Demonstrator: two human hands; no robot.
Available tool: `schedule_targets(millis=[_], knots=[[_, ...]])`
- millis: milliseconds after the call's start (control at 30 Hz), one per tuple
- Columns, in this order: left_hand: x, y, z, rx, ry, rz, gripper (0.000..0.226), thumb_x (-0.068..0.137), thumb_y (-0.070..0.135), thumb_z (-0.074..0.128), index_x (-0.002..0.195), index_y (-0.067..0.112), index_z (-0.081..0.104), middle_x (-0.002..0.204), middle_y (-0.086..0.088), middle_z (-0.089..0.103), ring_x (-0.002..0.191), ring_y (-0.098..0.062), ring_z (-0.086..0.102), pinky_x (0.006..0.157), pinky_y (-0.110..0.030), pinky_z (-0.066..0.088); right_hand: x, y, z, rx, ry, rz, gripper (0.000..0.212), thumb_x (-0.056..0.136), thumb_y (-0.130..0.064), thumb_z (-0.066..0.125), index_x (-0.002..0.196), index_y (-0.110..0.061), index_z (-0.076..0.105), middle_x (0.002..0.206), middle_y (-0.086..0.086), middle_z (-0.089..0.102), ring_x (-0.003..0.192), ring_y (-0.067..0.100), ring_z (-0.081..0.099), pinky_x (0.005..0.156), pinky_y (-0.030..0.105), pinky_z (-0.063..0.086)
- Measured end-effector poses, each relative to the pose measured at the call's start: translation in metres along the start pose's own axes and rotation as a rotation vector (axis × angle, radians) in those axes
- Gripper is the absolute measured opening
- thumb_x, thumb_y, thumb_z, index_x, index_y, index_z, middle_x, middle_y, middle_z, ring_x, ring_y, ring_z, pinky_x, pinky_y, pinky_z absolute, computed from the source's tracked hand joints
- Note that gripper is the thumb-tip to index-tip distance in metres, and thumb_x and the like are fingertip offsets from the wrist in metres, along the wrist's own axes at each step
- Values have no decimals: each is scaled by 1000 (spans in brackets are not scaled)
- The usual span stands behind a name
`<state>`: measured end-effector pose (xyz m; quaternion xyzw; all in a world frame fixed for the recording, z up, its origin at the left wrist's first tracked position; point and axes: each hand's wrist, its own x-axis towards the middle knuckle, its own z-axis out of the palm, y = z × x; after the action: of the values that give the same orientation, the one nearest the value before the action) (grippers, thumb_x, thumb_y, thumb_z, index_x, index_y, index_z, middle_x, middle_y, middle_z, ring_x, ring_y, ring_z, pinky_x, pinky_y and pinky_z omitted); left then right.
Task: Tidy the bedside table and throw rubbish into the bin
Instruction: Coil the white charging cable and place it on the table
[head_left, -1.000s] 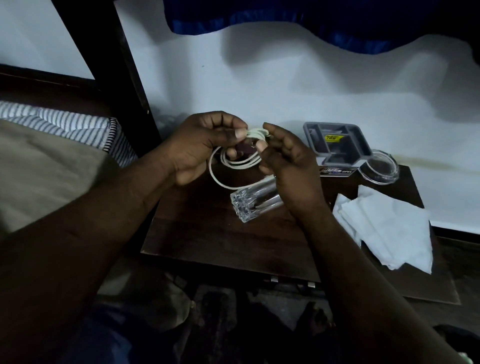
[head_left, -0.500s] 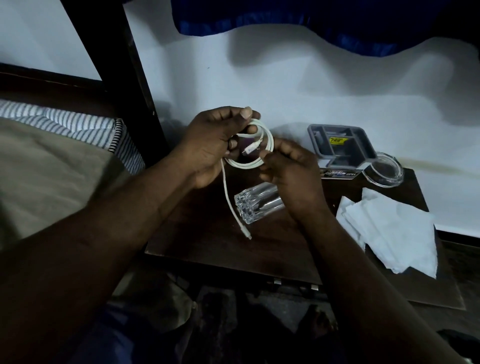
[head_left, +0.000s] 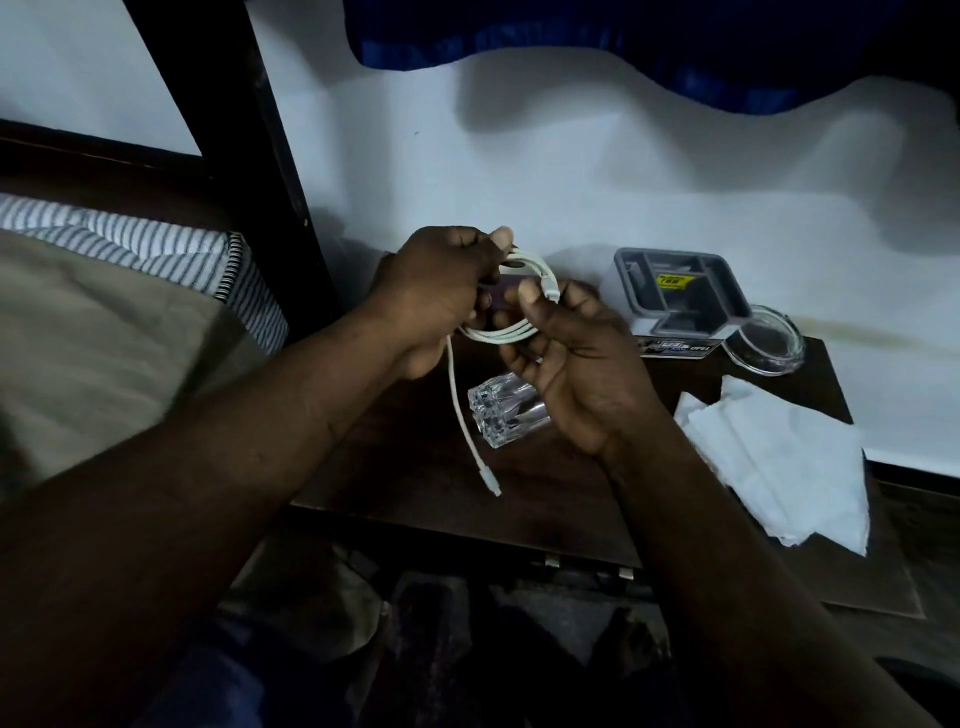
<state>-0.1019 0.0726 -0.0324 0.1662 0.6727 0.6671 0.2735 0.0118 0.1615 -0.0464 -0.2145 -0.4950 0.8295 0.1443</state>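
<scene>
The left grip (head_left: 431, 291) is clamped on the far side of a thin white charging cable (head_left: 511, 332), fingers curled round several gathered loops. The right grip (head_left: 576, 364) pinches one plug end of that cable against the top of the coil between thumb and forefinger, the remaining fingers loosely curled beneath the loops. The coil is held in the air above the dark wooden bench (head_left: 405, 467), not resting on it. One loose tail drops from the left grip and ends in a small plug near the bench surface, just beside a clear faceted glass tumbler (head_left: 501, 415) lying on its side. Further right stand a grey plastic compartment tray (head_left: 680, 296) and a shallow round clear glass dish (head_left: 763, 340), with crumpled white tissue paper (head_left: 774, 457) at the bench's right edge. A striped mattress edge (head_left: 156, 244) lies to the left. No bin is in view. Assessment: the step in hand appears to be winding the cable into a tidy coil. To do it well, the left grip should hold the loops firm while the right feeds the hanging tail round evenly, lifting it so the plug does not knock the tumbler, then tucks the end so the coil cannot spring apart.
</scene>
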Motion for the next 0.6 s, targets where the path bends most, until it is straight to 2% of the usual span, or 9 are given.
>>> schedule_targets(millis=[133,200,300,400,467,600], knots=[[2,1,-5,-229,11,-144,27,101,18,62,76,10,58,64,-3,48,47,-9,40,38,-16,29,2,4,2,-57,204,-139,8,99,-16,65,107,-15,65,91,2,73,81,16,66,68,25,54],[2,4,-5,-289,7,-167,18,102,14,59,86,9,66,64,0,49,46,-7,40,37,-15,28,2,7,2,-72,284,-215,5,101,-14,62,106,-13,65,88,6,70,75,16,61,65,25,54],[0,6,-6,-227,-19,-129,21,102,10,53,104,6,74,67,0,50,47,-8,41,41,-16,29,3,10,4,-123,366,-267,7,103,-10,59,108,-9,65,84,9,68,65,12,59,60,25,55],[-2,5,-6,-114,-63,-79,17,98,24,66,93,10,74,66,-1,52,48,-12,44,47,-20,34,3,9,4,-168,412,-291,11,103,-7,57,111,-8,64,89,11,70,63,10,63,59,27,55],[-3,2,-5,-40,-81,-37,21,94,31,71,86,11,72,63,0,55,46,-11,46,45,-20,35,3,7,2,-205,409,-291,12,103,-7,56,113,-10,64,94,11,71,66,9,66,61,28,56],[-4,-1,-2,-35,-115,-11,28,96,31,69,108,5,73,67,-4,62,48,-14,47,44,-19,35,2,8,1,-212,424,-290,14,102,-9,59,115,-6,64,97,16,73,77,19,68,64,31,58]])
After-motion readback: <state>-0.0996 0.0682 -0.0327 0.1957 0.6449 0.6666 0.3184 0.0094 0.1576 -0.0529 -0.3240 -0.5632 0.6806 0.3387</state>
